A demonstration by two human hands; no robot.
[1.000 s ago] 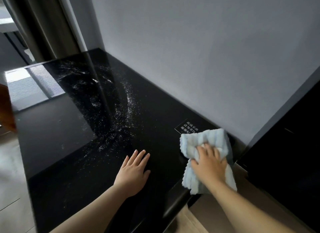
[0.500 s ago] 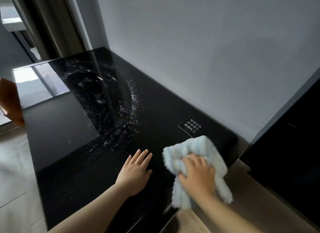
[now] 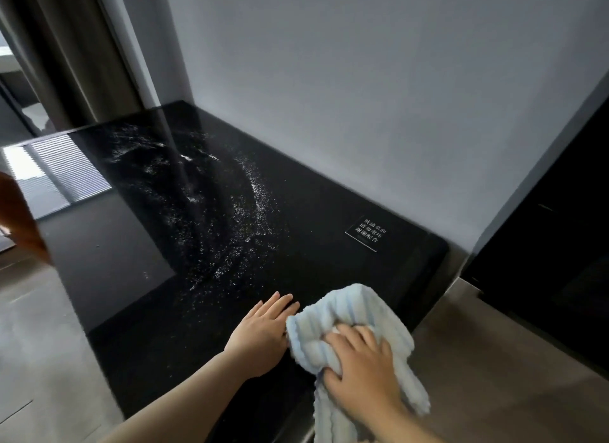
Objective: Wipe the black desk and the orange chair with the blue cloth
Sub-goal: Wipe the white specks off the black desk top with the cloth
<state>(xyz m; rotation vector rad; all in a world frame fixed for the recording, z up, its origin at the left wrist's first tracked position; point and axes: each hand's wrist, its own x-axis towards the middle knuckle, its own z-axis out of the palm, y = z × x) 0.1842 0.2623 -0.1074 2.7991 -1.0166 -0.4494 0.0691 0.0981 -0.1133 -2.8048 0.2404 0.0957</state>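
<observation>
The black glossy desk (image 3: 313, 218) runs along the grey wall, with white powder (image 3: 230, 218) scattered across its middle. My left hand (image 3: 262, 332) lies flat on the desk near its front edge, fingers straight. Right beside it, my right hand (image 3: 362, 366) presses down on the bunched blue cloth (image 3: 346, 314), fingers curled into its folds. The cloth touches my left hand and hangs over the desk's front edge. A sliver of the orange chair (image 3: 19, 221) shows at the far left edge.
A small black sign with white characters (image 3: 366, 234) lies on the desk near the wall. A dark cabinet (image 3: 560, 244) stands to the right, a curtain (image 3: 66, 47) at the back left. Grey floor (image 3: 49, 343) lies left of the desk.
My right hand has slid the cloth leftward and toward the front edge, from beside the sign until it meets my left hand. The left hand stayed flat in place.
</observation>
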